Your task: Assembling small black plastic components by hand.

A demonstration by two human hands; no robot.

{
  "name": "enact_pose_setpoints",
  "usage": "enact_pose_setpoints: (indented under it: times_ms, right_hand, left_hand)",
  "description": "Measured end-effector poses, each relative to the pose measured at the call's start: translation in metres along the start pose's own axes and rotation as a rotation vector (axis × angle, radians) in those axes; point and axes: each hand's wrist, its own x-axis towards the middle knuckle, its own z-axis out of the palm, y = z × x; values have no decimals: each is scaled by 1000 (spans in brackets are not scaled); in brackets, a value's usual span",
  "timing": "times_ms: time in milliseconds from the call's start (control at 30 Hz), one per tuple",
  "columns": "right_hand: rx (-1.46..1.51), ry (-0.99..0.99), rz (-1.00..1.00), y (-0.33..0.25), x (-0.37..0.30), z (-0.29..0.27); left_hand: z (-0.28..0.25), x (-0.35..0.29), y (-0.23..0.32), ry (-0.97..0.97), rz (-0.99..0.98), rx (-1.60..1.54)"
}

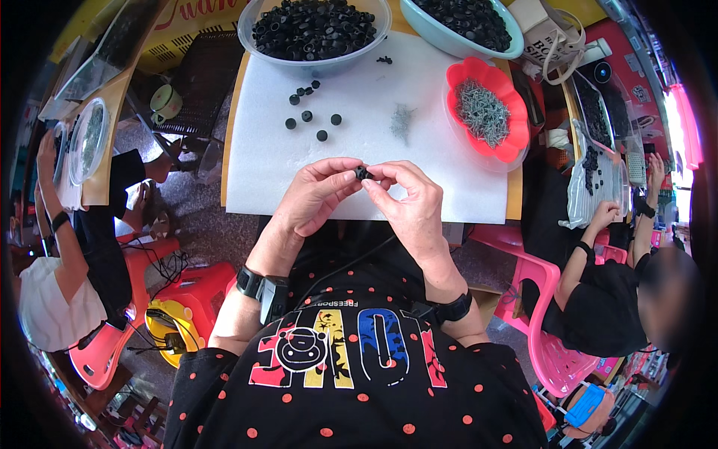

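Note:
Above the near edge of the white foam sheet (299, 187), my two hands meet fingertip to fingertip. Between thumb and fingers, my left hand (320, 193) pinches a small black plastic part (362, 173). The fingers of my right hand (407, 196) close on the same part from the other side; whether they also hold a tiny screw is hidden. Several loose black caps (307, 116) lie on the sheet beyond my left hand. A small scatter of thin metal screws (402, 121) lies beyond my right hand.
At the back stand a clear bowl (258, 46) and a pale blue basin (449, 46), both heaped with black parts. A red flower-shaped dish (516, 105) of screws is at the right. People work at side tables; red (209, 288) and pink (550, 288) plastic seats flank me.

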Motion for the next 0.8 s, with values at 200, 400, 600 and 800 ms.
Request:
enact_pose_setpoints:
  times_ms: [200,400,600,800]
  right_hand:
    - [-12,14,-10,-2,1,-2]
    - [-11,8,0,0,0,0]
    - [-22,15,2,1,0,1]
    - [-59,12,-18,3,-1,2]
  left_hand:
    - [1,0,1,49,-36,-62]
    - [1,0,0,51,-35,-42]
    - [2,1,-1,35,-16,-19]
    - [2,1,-3,31,6,1]
